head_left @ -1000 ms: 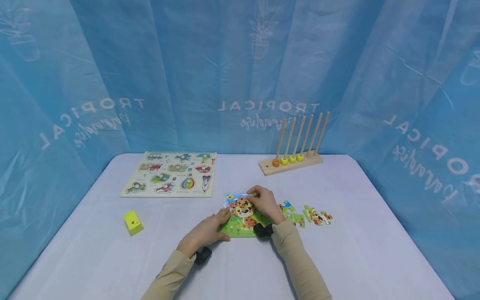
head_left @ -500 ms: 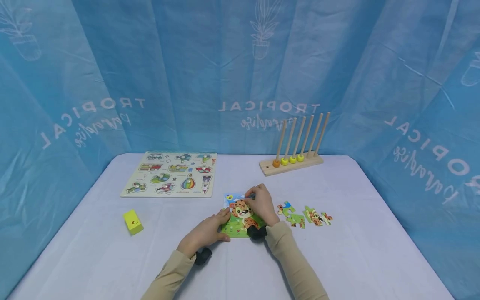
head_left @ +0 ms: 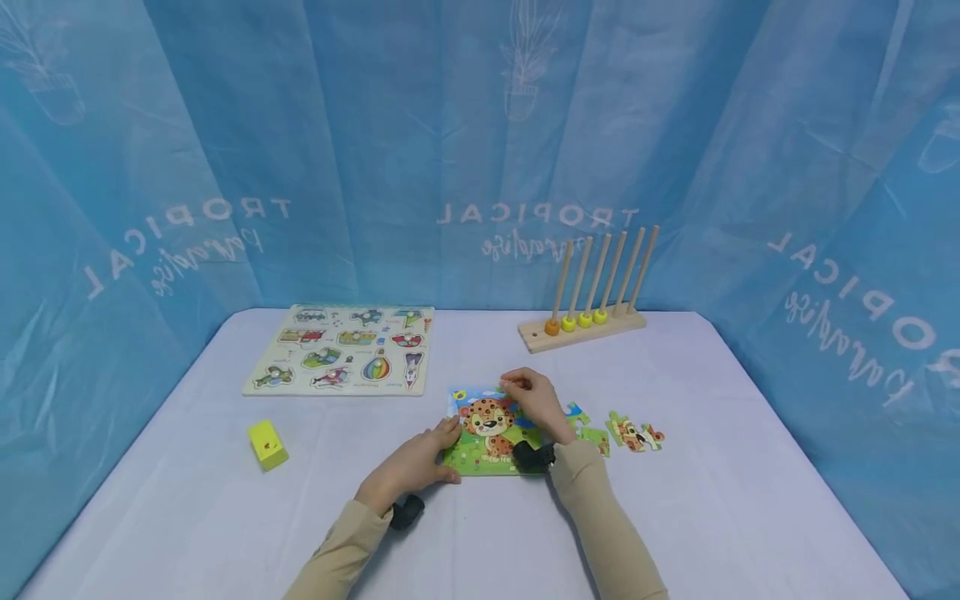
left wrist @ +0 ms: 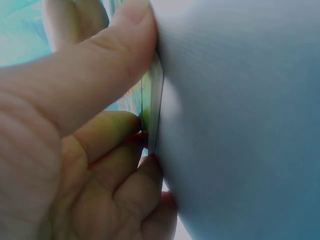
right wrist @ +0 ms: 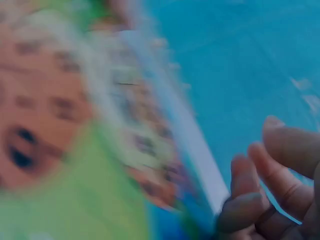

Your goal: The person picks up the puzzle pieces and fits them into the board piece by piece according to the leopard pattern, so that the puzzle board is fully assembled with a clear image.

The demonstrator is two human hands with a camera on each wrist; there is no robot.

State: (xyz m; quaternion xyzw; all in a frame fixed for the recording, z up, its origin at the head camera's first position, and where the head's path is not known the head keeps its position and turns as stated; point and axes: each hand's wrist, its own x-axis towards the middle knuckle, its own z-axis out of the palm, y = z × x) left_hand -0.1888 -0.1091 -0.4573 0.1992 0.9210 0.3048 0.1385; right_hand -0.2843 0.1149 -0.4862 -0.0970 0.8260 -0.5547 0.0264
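We see the leopard puzzle [head_left: 489, 433] lying flat on the white tablecloth [head_left: 480, 542], and we take it as our landmark. The person's left hand [head_left: 412, 462] rests at the puzzle's left edge, its fingers extended onto the board and its thumb at the near left corner. The left wrist view shows thumb and fingers against the board's edge, not wrapped round it. The right hand [head_left: 536, 402] is at the puzzle's far right part with its fingers bent; the right wrist view is blurred there, so we cannot tell whether they pinch a piece.

Just right of the puzzle we find a blue-and-green piece [head_left: 577, 412], partly hidden by the right hand, and a green piece [head_left: 597, 438]; farther right lie patterned pieces [head_left: 628, 432]. Left of the puzzle and well apart sits a yellow block [head_left: 267, 446]. Beyond it to the left lies a vehicle pegboard [head_left: 337, 354]; beyond it to the right stands a wooden rod stand [head_left: 622, 323] bearing one orange and three yellow beads [head_left: 585, 320]. A blue curtain [head_left: 480, 150] hangs behind.
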